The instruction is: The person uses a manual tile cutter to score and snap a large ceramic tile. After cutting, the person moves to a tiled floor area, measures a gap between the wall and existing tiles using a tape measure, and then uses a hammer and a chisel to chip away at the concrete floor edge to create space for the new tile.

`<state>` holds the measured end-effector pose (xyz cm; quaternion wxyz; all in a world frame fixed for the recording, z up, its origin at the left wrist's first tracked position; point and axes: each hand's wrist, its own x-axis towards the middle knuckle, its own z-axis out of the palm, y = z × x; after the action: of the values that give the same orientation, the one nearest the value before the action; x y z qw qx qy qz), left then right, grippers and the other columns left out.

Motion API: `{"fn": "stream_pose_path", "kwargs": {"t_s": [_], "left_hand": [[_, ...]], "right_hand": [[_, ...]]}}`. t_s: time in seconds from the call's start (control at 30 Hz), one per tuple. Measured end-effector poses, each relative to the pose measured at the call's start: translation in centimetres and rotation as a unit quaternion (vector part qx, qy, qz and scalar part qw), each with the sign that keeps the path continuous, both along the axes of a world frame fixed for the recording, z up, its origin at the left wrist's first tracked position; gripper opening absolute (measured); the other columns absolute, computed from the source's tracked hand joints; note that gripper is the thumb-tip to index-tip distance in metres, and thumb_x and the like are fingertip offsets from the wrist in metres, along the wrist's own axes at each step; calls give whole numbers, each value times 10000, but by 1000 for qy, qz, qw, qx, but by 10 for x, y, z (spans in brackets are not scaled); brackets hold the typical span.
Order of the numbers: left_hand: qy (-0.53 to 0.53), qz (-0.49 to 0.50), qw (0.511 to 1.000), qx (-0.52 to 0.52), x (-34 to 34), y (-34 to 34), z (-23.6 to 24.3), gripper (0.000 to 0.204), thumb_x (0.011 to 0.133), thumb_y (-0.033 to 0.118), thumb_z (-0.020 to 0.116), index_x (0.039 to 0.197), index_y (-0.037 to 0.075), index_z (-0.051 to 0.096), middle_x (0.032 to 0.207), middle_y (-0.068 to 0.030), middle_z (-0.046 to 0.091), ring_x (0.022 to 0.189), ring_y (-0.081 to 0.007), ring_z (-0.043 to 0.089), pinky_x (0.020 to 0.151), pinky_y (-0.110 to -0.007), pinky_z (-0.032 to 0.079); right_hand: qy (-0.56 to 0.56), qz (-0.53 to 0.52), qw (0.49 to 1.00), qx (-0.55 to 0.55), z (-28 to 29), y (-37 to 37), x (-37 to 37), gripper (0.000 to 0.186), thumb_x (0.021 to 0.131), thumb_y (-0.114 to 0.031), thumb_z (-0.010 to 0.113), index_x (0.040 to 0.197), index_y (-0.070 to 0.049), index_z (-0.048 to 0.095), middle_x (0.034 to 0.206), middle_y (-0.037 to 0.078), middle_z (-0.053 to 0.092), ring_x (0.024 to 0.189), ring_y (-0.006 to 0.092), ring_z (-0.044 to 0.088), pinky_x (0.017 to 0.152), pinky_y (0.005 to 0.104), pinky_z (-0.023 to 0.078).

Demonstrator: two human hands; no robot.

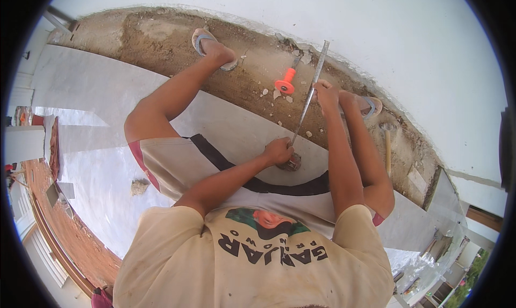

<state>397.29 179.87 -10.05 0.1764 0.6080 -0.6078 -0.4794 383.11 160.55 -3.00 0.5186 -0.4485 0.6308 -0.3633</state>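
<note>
A pale metal strip, which looks like the drawn-out blade (306, 110) of a tape measure, runs slanting from my lap out toward the wall. My left hand (278, 151) is closed around its near end. Against that hand's fingers sits a dark, worn, roundish case (292, 163), partly hidden. Farther along the strip, my right hand (326, 97) pinches it beside my right foot. The strip's far end reaches the wall's broken lower edge. Left of the strip, a chisel (285, 83) with an orange grip and round hand guard lies on the dirt.
A hammer (388, 149) with a wooden handle lies right of my right leg. Rubble chips (277, 94) dot the bare dirt strip (156, 44) along the white wall (408, 50). Grey floor tiles (242, 117) border it on my side. My sandalled feet stand in the dirt.
</note>
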Motion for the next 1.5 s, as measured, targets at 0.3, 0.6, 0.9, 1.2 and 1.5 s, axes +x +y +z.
{"fn": "stream_pose_path", "kwargs": {"t_s": [0.3, 0.6, 0.9, 1.2, 1.5], "left_hand": [[238, 57, 967, -66, -1, 4, 24, 314, 965, 318, 498, 859, 23, 524, 764, -99, 558, 736, -198, 542, 694, -365, 429], [358, 60, 922, -137, 49, 11, 125, 338, 1003, 339, 465, 872, 48, 572, 757, -26, 591, 723, -117, 553, 697, -286, 451], [275, 128, 941, -150, 158, 64, 299, 386, 982, 438, 506, 1007, 62, 585, 689, -18, 595, 569, -87, 535, 516, -235, 427], [-41, 263, 929, -256, 296, 8, 437, 811, 849, 646, 573, 1324, -5, 481, 703, -4, 552, 561, -49, 502, 535, -209, 434], [-76, 152, 966, -194, 297, -187, 348, 586, 828, 579, 653, 1041, 39, 571, 682, 4, 566, 520, -62, 504, 479, -226, 450]], "right_hand": [[52, 0, 990, -130, 98, 29, 10, 124, 828, -125, 668, 891, -24, 703, 662, 0, 588, 567, 71, 525, 535, 226, 427], [-7, 28, 961, -276, 253, 74, 34, 115, 832, -124, 672, 866, -16, 696, 676, 10, 575, 638, 84, 530, 598, 230, 447], [40, 239, 898, -368, 373, 126, 87, 283, 888, -251, 619, 1018, -9, 687, 866, 63, 674, 782, 147, 618, 714, 301, 511], [536, 335, 677, -378, 392, 94, 20, 288, 925, -265, 576, 1046, -31, 692, 1027, 158, 689, 981, 304, 635, 882, 448, 499], [591, 170, 779, -120, 286, 27, -72, 291, 884, -269, 604, 1047, -42, 683, 945, 90, 652, 866, 190, 597, 769, 345, 489]]}}
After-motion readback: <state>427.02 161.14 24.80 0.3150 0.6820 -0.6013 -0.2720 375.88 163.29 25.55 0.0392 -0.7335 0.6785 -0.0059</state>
